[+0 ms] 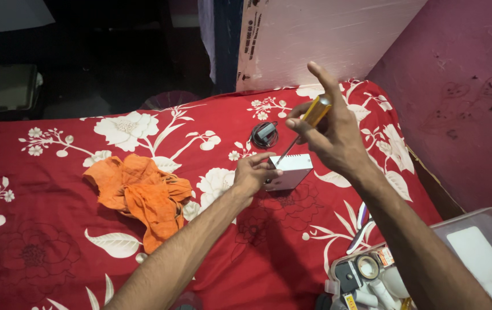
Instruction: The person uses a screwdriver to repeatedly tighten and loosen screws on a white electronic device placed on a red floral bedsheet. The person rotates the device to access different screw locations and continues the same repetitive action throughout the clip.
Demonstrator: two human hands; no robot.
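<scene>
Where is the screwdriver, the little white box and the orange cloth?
screwdriver (316, 111): head view, on its yellow handle in the right hand.
white box (293, 166): head view, on its top face beside the left hand.
orange cloth (139, 192): head view, on the middle of the crumpled heap.

Dim surroundings, bright centre, sharp focus

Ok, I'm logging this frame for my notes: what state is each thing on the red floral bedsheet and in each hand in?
Yellow-handled screwdriver: gripped in right hand, tilted, tip down at the box.
Small white plastic box: lying flat, steadied by left hand.
Orange cloth: crumpled, apart from both hands.
Black coiled cable with adapter: wound up, untouched.
Clear plastic tool container: open, filled with small items.
</scene>
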